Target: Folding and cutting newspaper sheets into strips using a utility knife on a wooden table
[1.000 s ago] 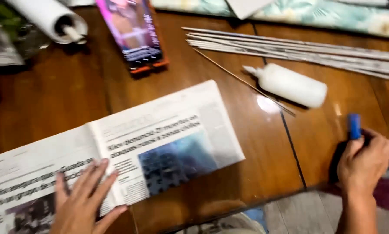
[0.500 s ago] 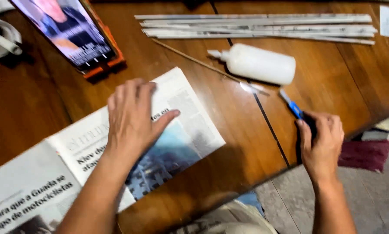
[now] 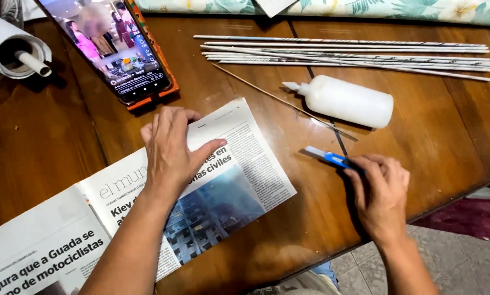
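My left hand (image 3: 172, 152) lies flat, fingers spread, on the upper part of a folded newspaper (image 3: 239, 180) that is spread on the brown wooden table (image 3: 54, 158). My right hand (image 3: 380, 194) is closed around a blue utility knife (image 3: 326, 157), whose blade end points up and left, just right of the newspaper's edge. A white glue bottle (image 3: 346, 101) lies on its side beyond the knife. A thin wooden stick (image 3: 267, 93) rests diagonally between the bottle and the paper.
Several rolled paper tubes (image 3: 365, 53) lie in a row at the far side. A phone in an orange case (image 3: 111, 46) leans at the upper left, beside a paper towel roll (image 3: 10, 46). The table's edge runs near my right wrist, with tiled floor (image 3: 463, 262) below.
My left hand slid from the paper's near-left part up to its top edge. My right hand with the knife came left toward the newspaper. The camera view shifted.
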